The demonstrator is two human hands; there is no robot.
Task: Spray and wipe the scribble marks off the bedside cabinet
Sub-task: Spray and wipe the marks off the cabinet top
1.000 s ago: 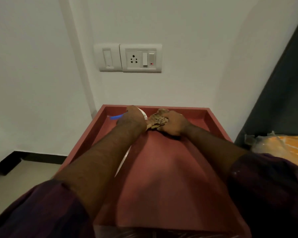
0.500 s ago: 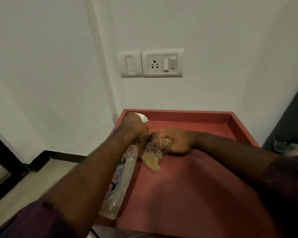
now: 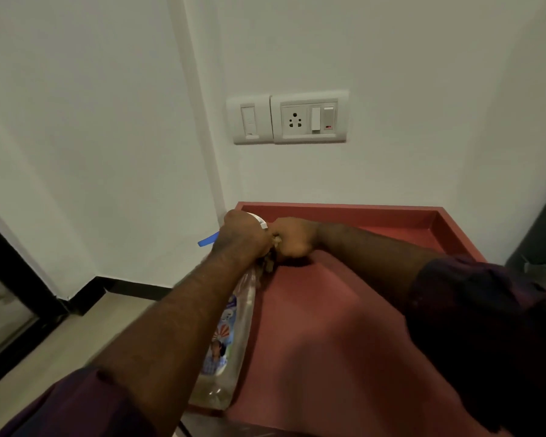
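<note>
1. Red-brown bedside cabinet with a raised rim (image 3: pixel 338 207): it stands against the white wall, below a white socket plate (image 3: pixel 309 119). No scribble marks can be made out on its visible top, so locate them before spraying.
2. Clear plastic spray bottle with a printed label (image 3: pixel 230 335): it hangs tilted over the cabinet's left edge, base toward the person. It should probably be righted and aimed down at the top, well away from the socket plate.
3. Left hand (image 3: pixel 243 236): the fingers are curled round the bottle's white sprayer head (image 3: pixel 259 220). A blue plastic tab (image 3: pixel 207 240) protrudes to the left; whether it is the nozzle or the trigger cannot be told.
4. Right hand (image 3: pixel 292 236): it is a fist gripping a crumpled brown cloth (image 3: pixel 270 263), hard against the left hand. Separating the hands first would likely keep the cloth out of the spray.
</note>
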